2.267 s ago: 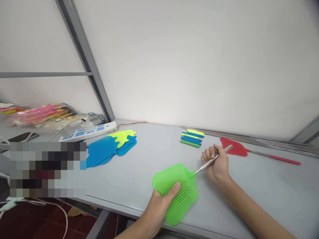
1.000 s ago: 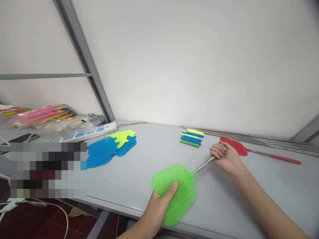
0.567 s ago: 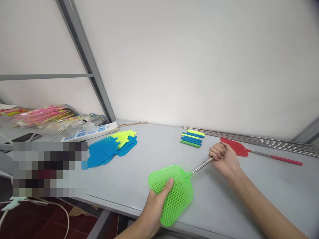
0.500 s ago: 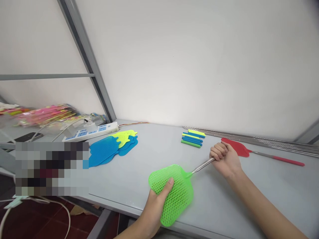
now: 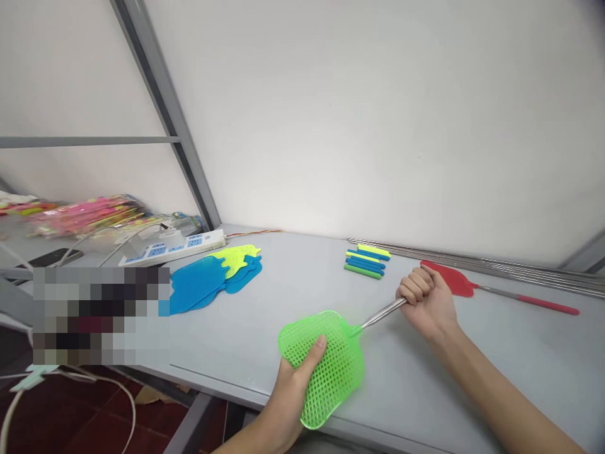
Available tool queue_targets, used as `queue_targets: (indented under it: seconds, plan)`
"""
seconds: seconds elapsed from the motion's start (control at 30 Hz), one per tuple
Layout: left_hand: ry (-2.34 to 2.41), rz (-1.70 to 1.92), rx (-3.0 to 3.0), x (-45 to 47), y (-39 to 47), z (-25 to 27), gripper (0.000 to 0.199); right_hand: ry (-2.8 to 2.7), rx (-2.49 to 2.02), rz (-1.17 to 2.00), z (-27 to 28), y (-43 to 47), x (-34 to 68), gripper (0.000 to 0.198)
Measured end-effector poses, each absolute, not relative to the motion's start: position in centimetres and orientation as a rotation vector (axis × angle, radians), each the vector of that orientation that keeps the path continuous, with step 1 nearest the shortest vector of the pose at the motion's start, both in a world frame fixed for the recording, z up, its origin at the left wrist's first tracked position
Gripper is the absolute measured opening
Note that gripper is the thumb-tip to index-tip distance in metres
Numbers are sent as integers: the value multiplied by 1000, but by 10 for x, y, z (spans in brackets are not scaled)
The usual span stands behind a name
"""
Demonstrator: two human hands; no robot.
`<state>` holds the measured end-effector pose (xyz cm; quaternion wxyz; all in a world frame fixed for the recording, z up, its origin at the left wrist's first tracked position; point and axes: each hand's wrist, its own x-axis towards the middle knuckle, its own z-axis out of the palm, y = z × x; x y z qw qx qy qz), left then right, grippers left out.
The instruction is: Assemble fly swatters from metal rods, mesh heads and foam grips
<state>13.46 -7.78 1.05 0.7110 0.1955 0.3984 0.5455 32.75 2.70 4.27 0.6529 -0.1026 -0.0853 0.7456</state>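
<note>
A bright green mesh fly swatter head [image 5: 338, 372] is pinched in my left hand [image 5: 297, 384], thumb on top and the other fingers hidden beneath. A silver metal rod [image 5: 382, 313] joins its neck, and my right hand [image 5: 425, 299] is closed in a fist around that rod. The rod's far end is hidden in the fist. Just beyond my right hand lies a red fly swatter [image 5: 449, 277] with a metal shaft and red grip. Several blue, yellow and green handle grips [image 5: 366, 261] lie side by side behind the green head.
Blue swatter heads [image 5: 198, 284] and yellow ones [image 5: 239, 260] are piled on the left of the grey table [image 5: 227, 343]. Long metal rods [image 5: 496, 268] run along the wall. A white power strip [image 5: 174, 249] and bagged colourful items [image 5: 89, 217] sit further left.
The green swatter head and my left hand have shifted very slightly left. Both hands keep the same hold.
</note>
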Motion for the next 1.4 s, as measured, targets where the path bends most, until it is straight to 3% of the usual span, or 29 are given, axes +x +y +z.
queue_targets:
  seconds: [1.4]
  plan:
    - [891,1157,535,138,-73,14,47,-411,-264,1689,48,29,338,33]
